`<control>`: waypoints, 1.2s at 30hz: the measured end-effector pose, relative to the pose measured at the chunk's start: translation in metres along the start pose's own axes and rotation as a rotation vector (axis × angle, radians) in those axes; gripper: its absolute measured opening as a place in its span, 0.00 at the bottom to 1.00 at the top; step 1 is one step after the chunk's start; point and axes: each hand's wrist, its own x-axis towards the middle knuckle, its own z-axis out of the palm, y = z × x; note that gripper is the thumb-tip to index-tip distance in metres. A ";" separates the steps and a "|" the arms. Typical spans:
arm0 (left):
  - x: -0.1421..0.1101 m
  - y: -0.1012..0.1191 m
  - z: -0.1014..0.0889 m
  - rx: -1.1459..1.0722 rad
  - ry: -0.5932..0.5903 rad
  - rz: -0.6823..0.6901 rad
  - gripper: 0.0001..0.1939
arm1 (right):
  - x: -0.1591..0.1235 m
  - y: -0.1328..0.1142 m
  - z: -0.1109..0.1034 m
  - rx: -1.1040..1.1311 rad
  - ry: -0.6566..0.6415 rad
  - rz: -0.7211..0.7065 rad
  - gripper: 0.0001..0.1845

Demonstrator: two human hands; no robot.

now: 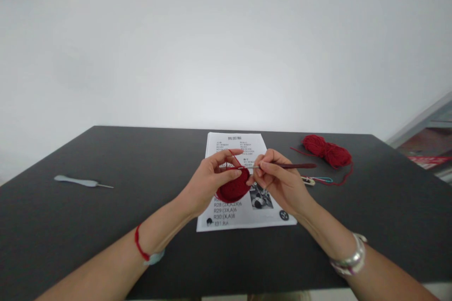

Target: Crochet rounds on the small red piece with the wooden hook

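The left hand (208, 183) pinches a round red crochet piece (233, 190) between thumb and fingers above a printed pattern sheet (243, 220); the right hand (278, 182) grips a dark crochet hook (293, 166), its tip apparently at the piece; a red yarn skein (326, 151) lies farther off on the black table (106, 244).

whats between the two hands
In the head view, the red crocheted piece sits between the left hand and the right hand, and the metal shaft of the crochet hook spans the gap above it.
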 end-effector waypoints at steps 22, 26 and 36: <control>-0.003 0.002 0.009 0.126 0.123 0.051 0.19 | -0.016 0.012 0.007 -1.118 -0.002 -0.760 0.08; -0.005 0.000 0.013 0.141 0.156 0.056 0.18 | -0.015 0.016 0.007 -1.173 -0.017 -0.764 0.08; -0.005 -0.004 0.011 -0.098 0.018 -0.146 0.23 | -0.007 0.022 -0.010 -1.235 -0.240 -0.814 0.09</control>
